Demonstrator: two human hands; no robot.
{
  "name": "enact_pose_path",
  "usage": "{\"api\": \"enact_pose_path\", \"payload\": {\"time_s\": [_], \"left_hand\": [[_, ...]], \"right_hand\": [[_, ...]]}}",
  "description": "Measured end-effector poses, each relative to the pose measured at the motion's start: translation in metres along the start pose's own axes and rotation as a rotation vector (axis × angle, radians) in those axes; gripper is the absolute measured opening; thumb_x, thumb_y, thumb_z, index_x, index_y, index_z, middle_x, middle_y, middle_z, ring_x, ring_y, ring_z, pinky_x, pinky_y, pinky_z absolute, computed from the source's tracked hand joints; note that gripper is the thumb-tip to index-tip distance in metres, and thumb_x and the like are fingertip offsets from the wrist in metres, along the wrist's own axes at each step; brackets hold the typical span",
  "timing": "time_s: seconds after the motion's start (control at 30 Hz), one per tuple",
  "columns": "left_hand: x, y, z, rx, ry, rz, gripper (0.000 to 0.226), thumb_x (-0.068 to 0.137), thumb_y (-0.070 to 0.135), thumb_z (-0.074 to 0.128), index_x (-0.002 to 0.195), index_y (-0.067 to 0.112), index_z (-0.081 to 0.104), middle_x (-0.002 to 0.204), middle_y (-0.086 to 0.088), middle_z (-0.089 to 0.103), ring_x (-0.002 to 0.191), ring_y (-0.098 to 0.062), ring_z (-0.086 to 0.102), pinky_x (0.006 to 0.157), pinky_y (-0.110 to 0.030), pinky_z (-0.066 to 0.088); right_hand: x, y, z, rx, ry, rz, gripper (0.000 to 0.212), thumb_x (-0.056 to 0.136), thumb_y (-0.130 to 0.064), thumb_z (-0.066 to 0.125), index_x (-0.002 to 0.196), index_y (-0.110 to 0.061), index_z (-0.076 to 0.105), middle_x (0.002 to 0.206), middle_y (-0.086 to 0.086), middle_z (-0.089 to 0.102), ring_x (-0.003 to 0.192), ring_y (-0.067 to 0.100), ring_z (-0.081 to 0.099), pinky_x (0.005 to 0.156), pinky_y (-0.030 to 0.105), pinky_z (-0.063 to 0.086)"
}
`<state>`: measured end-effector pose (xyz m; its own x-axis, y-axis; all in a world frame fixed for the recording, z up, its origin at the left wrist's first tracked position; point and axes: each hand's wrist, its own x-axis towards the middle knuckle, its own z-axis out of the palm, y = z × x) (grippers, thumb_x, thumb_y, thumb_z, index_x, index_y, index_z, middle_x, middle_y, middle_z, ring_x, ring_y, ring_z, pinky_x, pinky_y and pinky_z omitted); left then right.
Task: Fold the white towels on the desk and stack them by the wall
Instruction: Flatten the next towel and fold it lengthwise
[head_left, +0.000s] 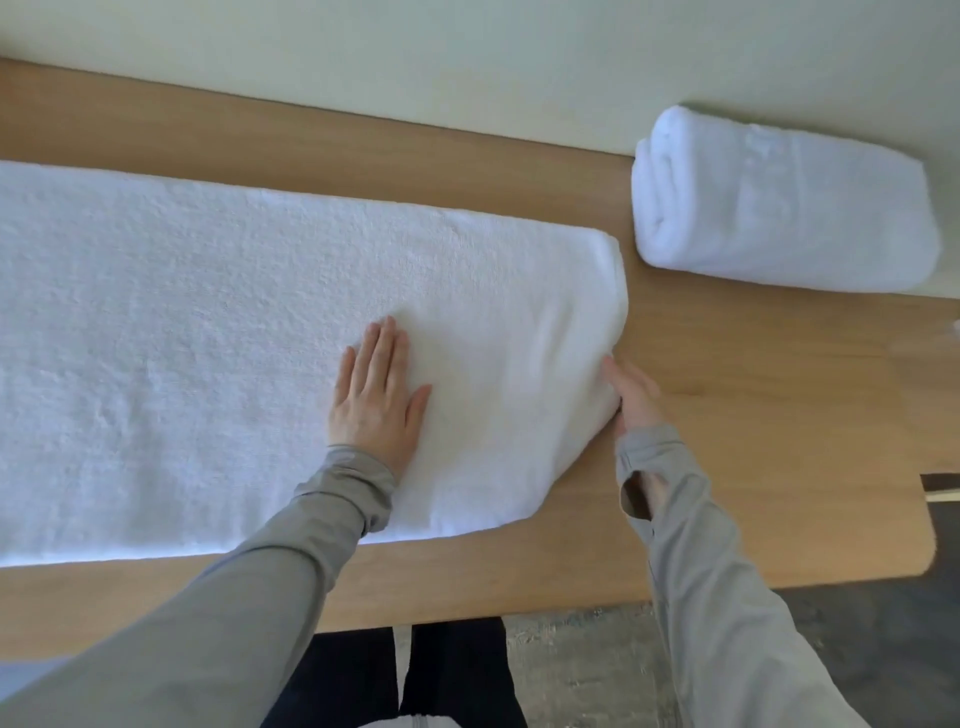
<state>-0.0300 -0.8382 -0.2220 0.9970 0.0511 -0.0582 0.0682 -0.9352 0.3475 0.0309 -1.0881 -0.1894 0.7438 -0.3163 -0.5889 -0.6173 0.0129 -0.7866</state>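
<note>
Flat left hand (376, 387) presses towel (182, 338); right hand (631, 395), fingers straight, touches its right end. Square edges before folding leftward.

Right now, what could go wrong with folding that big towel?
1. The long towel has a slanted near-right corner, so the next fold may come out crooked.
2. Only the left hand presses it flat. If the right hand pushes its end hard, it may bunch or slide.

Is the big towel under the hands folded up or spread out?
Mostly spread: the long towel lies flat along the desk under the left hand, unlike the compact folded towel by the wall.
</note>
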Motion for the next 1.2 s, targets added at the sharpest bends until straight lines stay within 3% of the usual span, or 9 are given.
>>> {"api": "enact_pose_path", "payload": {"time_s": [0.1,0.23,0.4,0.5,0.6,0.73,0.9,1.0,1.2], "left_hand": [[0.000,-0.001,0.004,0.027,0.004,-0.011,0.068,0.092,0.044,0.017,0.144,0.003,0.031,0.154,-0.012,0.024,0.144,-0.026,0.018,0.118,-0.041,0.010],[0.001,0.001,0.006,0.057,0.016,-0.023,0.066,0.093,0.044,0.020,0.144,0.003,0.032,0.154,-0.011,0.026,0.144,-0.025,0.019,0.118,-0.042,0.012],[0.000,0.002,0.007,0.082,0.019,-0.036,0.065,0.093,0.043,0.021,0.144,0.004,0.032,0.154,-0.011,0.026,0.144,-0.024,0.020,0.118,-0.041,0.011],[0.000,0.003,0.008,0.095,0.015,-0.044,0.066,0.094,0.045,0.020,0.146,0.005,0.029,0.155,-0.010,0.023,0.144,-0.023,0.018,0.119,-0.040,0.009],[0.000,0.004,0.008,0.104,0.015,-0.048,0.066,0.094,0.045,0.019,0.146,0.006,0.028,0.155,-0.009,0.023,0.144,-0.023,0.017,0.119,-0.040,0.008],[0.000,0.004,0.007,0.110,0.023,-0.050,0.067,0.093,0.045,0.018,0.146,0.006,0.028,0.155,-0.010,0.023,0.144,-0.023,0.017,0.118,-0.039,0.007],[-0.001,0.005,0.007,0.101,0.027,-0.051,0.066,0.094,0.045,0.019,0.146,0.006,0.028,0.155,-0.009,0.023,0.144,-0.023,0.017,0.119,-0.040,0.008],[-0.001,0.005,0.008,0.099,0.024,-0.051,0.066,0.094,0.045,0.019,0.146,0.005,0.027,0.155,-0.009,0.022,0.145,-0.023,0.017,0.119,-0.041,0.009],[-0.002,0.005,0.007,0.090,0.031,-0.053,0.065,0.094,0.044,0.021,0.146,0.006,0.027,0.155,-0.009,0.023,0.144,-0.023,0.018,0.119,-0.040,0.010]], "right_hand": [[-0.005,-0.010,-0.006,0.004,-0.200,-0.086,0.014,0.086,-0.008,0.062,0.098,-0.013,0.063,0.100,0.002,0.068,0.097,0.022,0.063,0.083,0.031,0.051],[-0.017,-0.035,-0.014,-0.247,-0.395,-0.249,0.031,0.081,-0.005,0.067,0.107,-0.019,0.055,0.103,-0.005,0.065,0.092,0.009,0.065,0.075,0.022,0.054],[-0.020,-0.043,-0.025,-0.595,-0.098,-0.424,0.045,0.080,-0.026,0.069,0.120,-0.022,0.048,0.103,-0.003,0.058,0.089,0.015,0.057,0.079,0.032,0.048],[-0.025,-0.006,-0.045,-0.469,-0.062,-0.211,0.070,0.077,-0.032,0.073,0.135,-0.022,0.037,0.126,-0.003,0.049,0.112,0.014,0.048,0.095,0.029,0.039],[-0.033,0.026,-0.060,-0.371,-0.164,0.013,0.071,0.078,-0.032,0.072,0.137,-0.022,0.035,0.131,-0.002,0.050,0.109,0.013,0.052,0.091,0.029,0.044],[-0.044,0.046,-0.063,-0.414,-0.207,0.002,0.051,0.078,-0.030,0.072,0.118,-0.034,0.040,0.105,-0.012,0.060,0.093,0.010,0.061,0.077,0.029,0.052],[-0.054,0.060,-0.062,-0.701,0.076,-0.198,0.038,0.083,-0.024,0.065,0.113,-0.013,0.045,0.095,0.002,0.057,0.081,0.021,0.056,0.074,0.037,0.050],[-0.069,0.075,-0.059,-0.711,0.215,-0.321,0.028,0.077,-0.024,0.072,0.094,-0.011,0.053,0.092,0.001,0.051,0.083,0.017,0.049,0.073,0.028,0.041],[-0.079,0.090,-0.061,-0.639,0.267,-0.241,0.027,0.082,-0.025,0.068,0.070,-0.005,0.055,0.078,0.004,0.051,0.081,0.027,0.050,0.072,0.036,0.043]]}}
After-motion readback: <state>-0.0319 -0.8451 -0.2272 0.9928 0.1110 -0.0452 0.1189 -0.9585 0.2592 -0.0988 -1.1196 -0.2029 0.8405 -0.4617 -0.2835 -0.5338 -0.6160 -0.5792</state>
